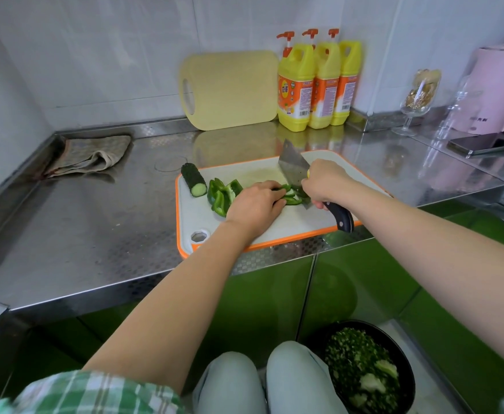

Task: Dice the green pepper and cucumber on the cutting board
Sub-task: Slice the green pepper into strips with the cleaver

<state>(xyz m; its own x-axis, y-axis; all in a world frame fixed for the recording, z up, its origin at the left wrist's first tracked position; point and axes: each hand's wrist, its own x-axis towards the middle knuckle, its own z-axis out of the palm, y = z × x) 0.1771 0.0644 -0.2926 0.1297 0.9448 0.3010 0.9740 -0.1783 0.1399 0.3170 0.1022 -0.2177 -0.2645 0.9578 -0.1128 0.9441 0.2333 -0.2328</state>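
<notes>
A white cutting board [274,228] with an orange rim lies on the steel counter. A cucumber piece [194,180] rests at its far left corner. Beside it sit large green pepper pieces [221,195]. My left hand [255,204] holds down pepper strips [291,198] with curled fingers. My right hand [325,182] grips the black handle of a cleaver [293,168], whose blade stands in the strips right next to my left fingertips.
A folded cloth [92,155] lies at the counter's far left. A yellow board [229,89] and three detergent bottles [316,85] stand against the wall. A phone [483,144], glasses and a pink appliance are at right. A black bowl of chopped greens [364,369] sits below.
</notes>
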